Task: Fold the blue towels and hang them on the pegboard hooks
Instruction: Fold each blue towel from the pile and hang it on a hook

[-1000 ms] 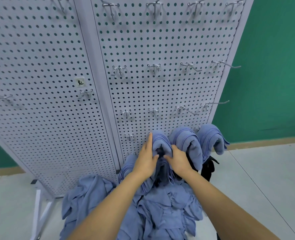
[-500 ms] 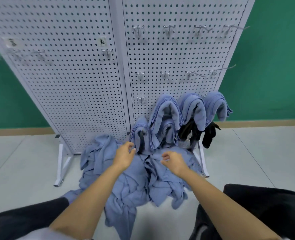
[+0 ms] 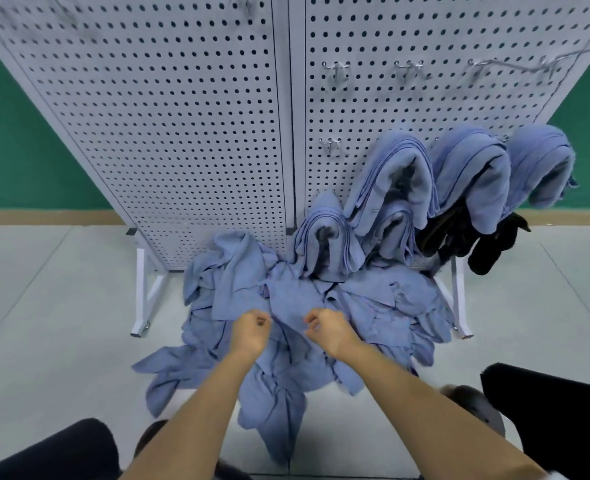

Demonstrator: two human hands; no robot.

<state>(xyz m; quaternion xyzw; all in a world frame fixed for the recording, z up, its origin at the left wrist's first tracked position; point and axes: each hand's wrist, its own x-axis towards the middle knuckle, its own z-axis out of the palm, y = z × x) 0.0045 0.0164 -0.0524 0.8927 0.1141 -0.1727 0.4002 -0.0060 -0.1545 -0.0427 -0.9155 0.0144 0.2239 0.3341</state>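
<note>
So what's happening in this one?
A person faces a white perforated metal pegboard, reaching over a heap of loose blue cloth towels on the floor. The left hand and right hand have curled fingers at one towel, though an actual grip isn't clear. Several folded blue towels already hang low on its right panel.

no text, label, brand, number or sign can be read here; the pegboard [image 3: 182, 133] shows only plain white panels with rows of holes; the blue towels [image 3: 373, 306] show no legible tag or print
</note>
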